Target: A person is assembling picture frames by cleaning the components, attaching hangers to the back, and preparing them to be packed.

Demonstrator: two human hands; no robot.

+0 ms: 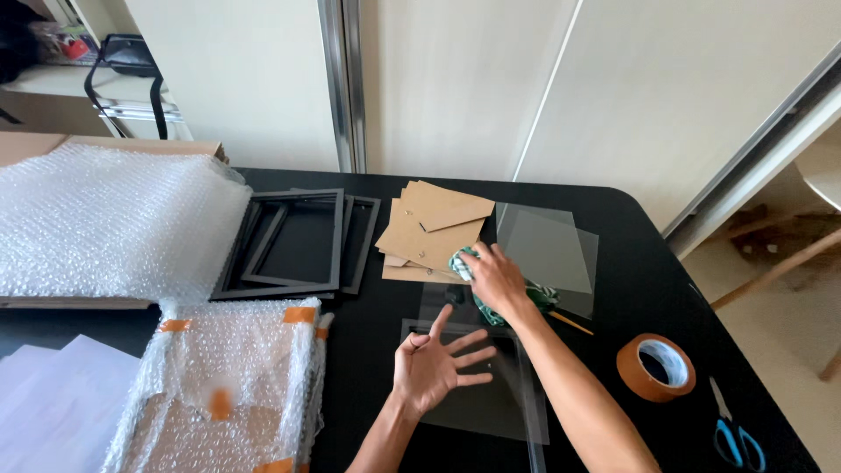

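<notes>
My left hand [435, 363] hovers palm up with its fingers spread over a clear glass pane [477, 403] lying on the black table [631, 263]. My right hand [492, 278] reaches forward and grips a green and white cloth [508, 302] at the near edge of a stack of brown backing boards [429, 232]. More clear panes [547, 250] lie just right of that hand.
Black picture frames [298, 241] are stacked at the back left, beside a roll of bubble wrap [105, 223]. A bubble-wrapped package with orange tape [232, 385] sits at the front left. Brown tape roll [655, 368] and blue scissors [736, 434] lie at the right.
</notes>
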